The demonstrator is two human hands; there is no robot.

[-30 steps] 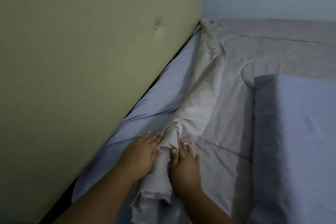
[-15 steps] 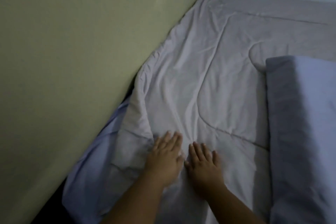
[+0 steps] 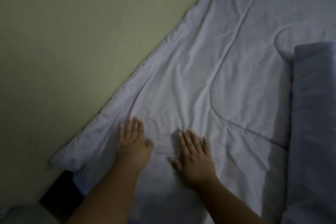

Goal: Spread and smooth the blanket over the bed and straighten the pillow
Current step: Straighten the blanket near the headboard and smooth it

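A pale quilted blanket [image 3: 209,63] lies spread over the bed, with soft creases running from the near end toward the far corner. Its left edge sits against the headboard. My left hand [image 3: 133,142] presses flat on the blanket near that edge, fingers straight. A short way to the right, my right hand [image 3: 195,152] also lies flat on the blanket, fingers spread. A grey-blue pillow [image 3: 314,123] runs along the right side on top of the blanket, partly cut off by the frame.
A padded yellow-green headboard [image 3: 76,51] fills the left side. A dark gap [image 3: 61,196] shows at the blanket's near left corner beside the headboard. A pale wall meets the bed at the far top right.
The bunched blanket has been spread left until it covers the blue sheet up to the headboard. Both hands have moved apart and now lie flat on it.
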